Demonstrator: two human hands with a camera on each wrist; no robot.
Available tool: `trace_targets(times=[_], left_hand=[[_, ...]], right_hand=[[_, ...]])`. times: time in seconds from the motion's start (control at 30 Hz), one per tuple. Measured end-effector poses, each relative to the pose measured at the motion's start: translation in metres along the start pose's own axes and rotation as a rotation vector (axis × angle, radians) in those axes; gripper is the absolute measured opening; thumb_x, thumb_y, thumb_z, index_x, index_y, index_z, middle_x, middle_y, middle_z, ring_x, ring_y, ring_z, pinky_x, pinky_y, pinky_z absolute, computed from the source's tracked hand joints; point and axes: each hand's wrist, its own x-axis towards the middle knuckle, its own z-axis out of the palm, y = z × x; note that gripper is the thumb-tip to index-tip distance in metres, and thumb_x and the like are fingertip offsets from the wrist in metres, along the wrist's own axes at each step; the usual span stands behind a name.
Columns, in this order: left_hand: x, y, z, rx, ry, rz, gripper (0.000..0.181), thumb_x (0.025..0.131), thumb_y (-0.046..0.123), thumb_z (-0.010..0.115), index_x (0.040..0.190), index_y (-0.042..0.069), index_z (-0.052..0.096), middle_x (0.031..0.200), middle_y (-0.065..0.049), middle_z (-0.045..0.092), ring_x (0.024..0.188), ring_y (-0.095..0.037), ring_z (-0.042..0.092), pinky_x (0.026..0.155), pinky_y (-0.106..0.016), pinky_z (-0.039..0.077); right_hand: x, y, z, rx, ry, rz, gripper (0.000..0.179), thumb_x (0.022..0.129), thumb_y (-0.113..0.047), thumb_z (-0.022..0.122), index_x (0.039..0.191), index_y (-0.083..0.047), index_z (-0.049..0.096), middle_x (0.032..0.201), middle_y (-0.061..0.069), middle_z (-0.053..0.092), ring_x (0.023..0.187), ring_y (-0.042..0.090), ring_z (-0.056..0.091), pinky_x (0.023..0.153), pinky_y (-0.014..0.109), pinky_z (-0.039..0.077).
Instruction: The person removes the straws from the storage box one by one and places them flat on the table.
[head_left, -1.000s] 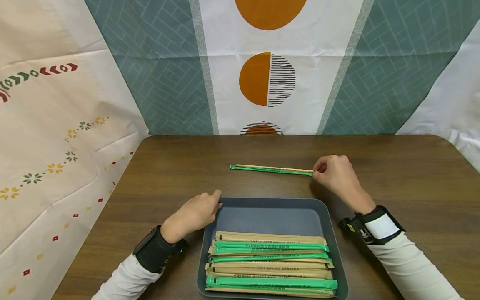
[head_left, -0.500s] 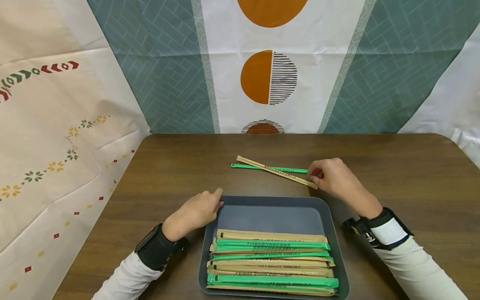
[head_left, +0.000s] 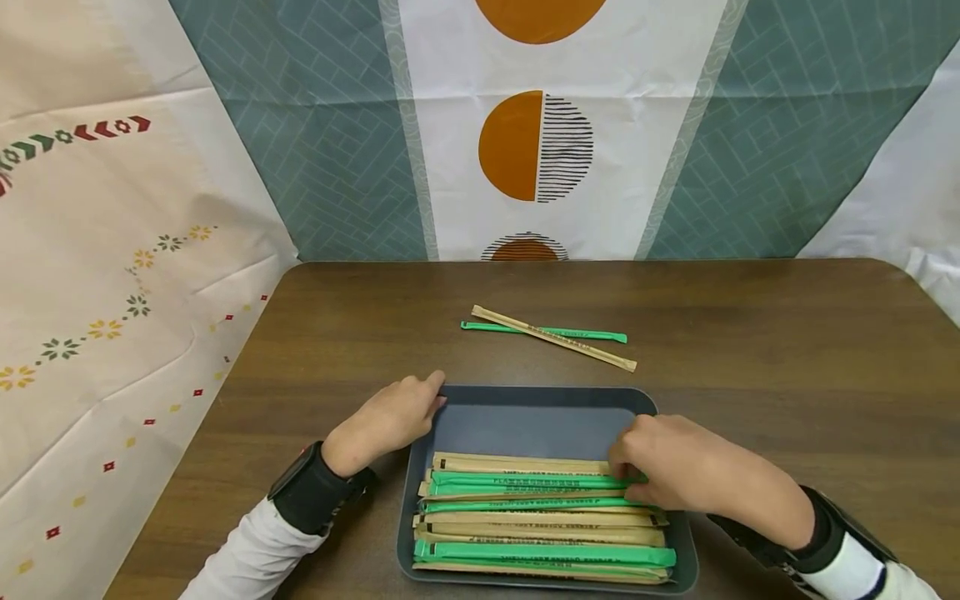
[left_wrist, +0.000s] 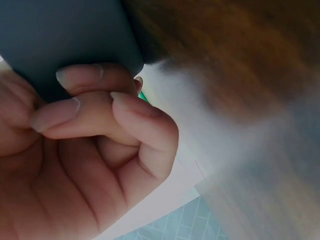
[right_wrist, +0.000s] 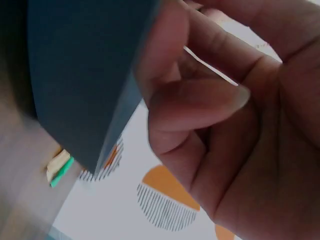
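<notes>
In the head view my left hand [head_left: 390, 421] grips the far left corner of a dark grey tray [head_left: 536, 396], its fingers curled under the rim in the left wrist view. My right hand [head_left: 671, 462] reaches over the tray's right wall, fingertips at the right ends of the green and tan wrapped straws [head_left: 540, 529] lying side by side inside. Those fingertips are partly hidden, and I cannot tell whether they pinch a straw. Beyond the tray, a tan wrapped straw [head_left: 592, 352] lies crossed over a green wrapped straw [head_left: 600, 335] on the table.
The brown wooden table [head_left: 787, 350] extends around the tray on both sides. Behind it hangs a green and white cloth [head_left: 450, 167] with orange circles. A cream patterned cloth [head_left: 97, 292] hangs along the left.
My right hand has let go of the tan and green straws, which now lie crossed rather than side by side. It has moved back toward me, into the tray. The left hand stays put.
</notes>
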Motion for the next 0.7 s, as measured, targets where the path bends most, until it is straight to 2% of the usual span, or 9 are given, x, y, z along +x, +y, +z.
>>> trace_targets(times=[0.13,0.23,0.43,0.6,0.7], left_hand=[[0.000,-0.001,0.000,0.004,0.002,0.014,0.010,0.100,0.011,0.053,0.098,0.002,0.050,0.062,-0.006,0.046,0.051,-0.015,0.047,0.051,-0.027,0.033],[0.001,-0.002,0.000,0.006,0.002,0.022,0.010,0.100,0.011,0.053,0.097,0.002,0.049,0.062,-0.006,0.045,0.051,-0.015,0.046,0.050,-0.026,0.033],[0.001,-0.003,0.000,0.011,0.009,0.020,0.009,0.100,0.010,0.052,0.098,0.002,0.049,0.062,-0.006,0.046,0.051,-0.014,0.047,0.050,-0.026,0.033],[0.000,-0.003,0.000,0.008,0.002,0.020,0.008,0.100,0.010,0.052,0.097,0.003,0.049,0.061,-0.007,0.045,0.050,-0.016,0.046,0.050,-0.027,0.031],[0.000,-0.003,0.000,-0.001,-0.008,0.017,0.008,0.100,0.010,0.052,0.098,0.003,0.048,0.060,-0.007,0.045,0.049,-0.016,0.045,0.050,-0.027,0.030]], right_hand=[[0.000,-0.005,0.010,-0.052,0.020,0.020,0.041,0.079,0.000,0.074,0.063,-0.023,0.043,0.063,-0.014,0.033,0.055,0.002,0.024,0.049,0.021,0.024],[0.001,-0.007,0.015,-0.089,0.051,0.036,0.045,0.078,0.007,0.069,0.062,-0.021,0.037,0.062,-0.011,0.026,0.056,0.005,0.018,0.050,0.024,0.019],[0.003,-0.010,0.021,-0.199,0.060,0.110,0.024,0.079,0.000,0.073,0.073,-0.019,0.060,0.065,-0.008,0.047,0.053,0.006,0.038,0.048,0.023,0.031],[0.004,-0.012,0.022,-0.204,0.055,0.129,0.022,0.080,-0.002,0.074,0.075,-0.019,0.062,0.067,-0.008,0.049,0.053,0.005,0.041,0.048,0.023,0.034],[0.003,-0.011,0.019,-0.184,0.069,0.089,0.020,0.080,-0.004,0.074,0.076,-0.019,0.063,0.068,-0.009,0.051,0.054,0.003,0.043,0.048,0.022,0.035]])
